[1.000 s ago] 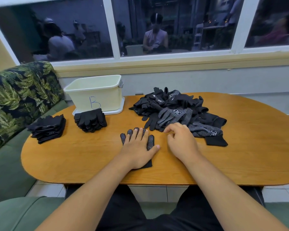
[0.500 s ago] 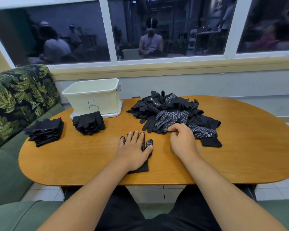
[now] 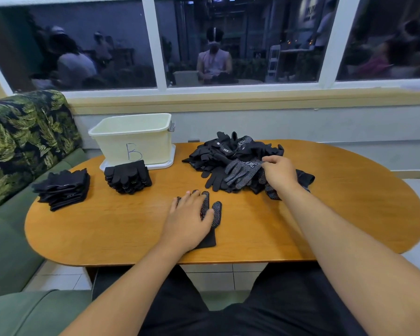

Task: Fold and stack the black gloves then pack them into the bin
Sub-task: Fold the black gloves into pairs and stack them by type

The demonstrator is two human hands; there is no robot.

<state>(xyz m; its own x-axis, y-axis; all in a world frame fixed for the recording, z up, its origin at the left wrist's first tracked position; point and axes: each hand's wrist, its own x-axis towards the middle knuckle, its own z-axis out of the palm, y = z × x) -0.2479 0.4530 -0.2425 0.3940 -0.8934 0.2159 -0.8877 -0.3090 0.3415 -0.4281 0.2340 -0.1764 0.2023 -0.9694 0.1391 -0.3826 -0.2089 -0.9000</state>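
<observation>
Frankly, inside the bin (image 3: 112, 147) little shows; left hand (image 3: 188, 219), fingers spread, presses a glove (image 3: 216, 212); right hand (image 3: 280, 172) apparently pinches the pile (image 3: 228, 154).

**Oval table and its load**

The oval wooden table (image 3: 349, 214) carries a white lid (image 3: 166, 163) at its far left, with a cream bin (image 3: 136, 141) marked "B" standing on it. Just in front sits a stack of folded gloves (image 3: 126, 177). A second stack (image 3: 63, 190) lies near the left edge. A loose heap of black gloves (image 3: 230, 161) lies far centre, and a single dotted glove (image 3: 216, 212) lies flat nearer the front.
</observation>
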